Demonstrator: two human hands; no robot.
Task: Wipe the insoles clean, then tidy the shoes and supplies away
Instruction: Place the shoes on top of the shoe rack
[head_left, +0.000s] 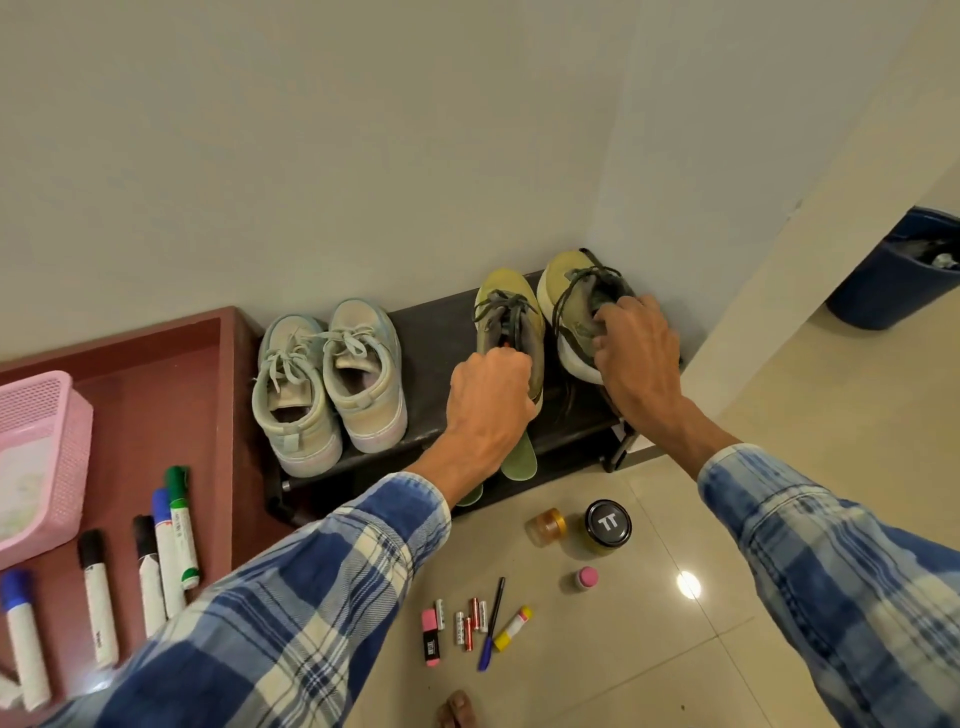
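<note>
Left hand (491, 400) is curled tight on the heel of the centre olive sneaker (506, 317). Right hand (636, 358) grips the collar of the corner olive sneaker (574, 296). Both are knit-looking with dark laces and chunky white soles, parked on a black shoe rack (431, 332) right of centre. Two smooth green insoles (519, 460) with rounded ends poke out under the left wrist. Two pale mint sneakers (291, 384) sit left of them, and there are five markers (98, 597) lower left.

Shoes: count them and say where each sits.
4, on the black rack: two pale sneakers side by side at left; left olive sneaker gripped by the left hand, right olive sneaker by the right hand. More may hide below.
</note>
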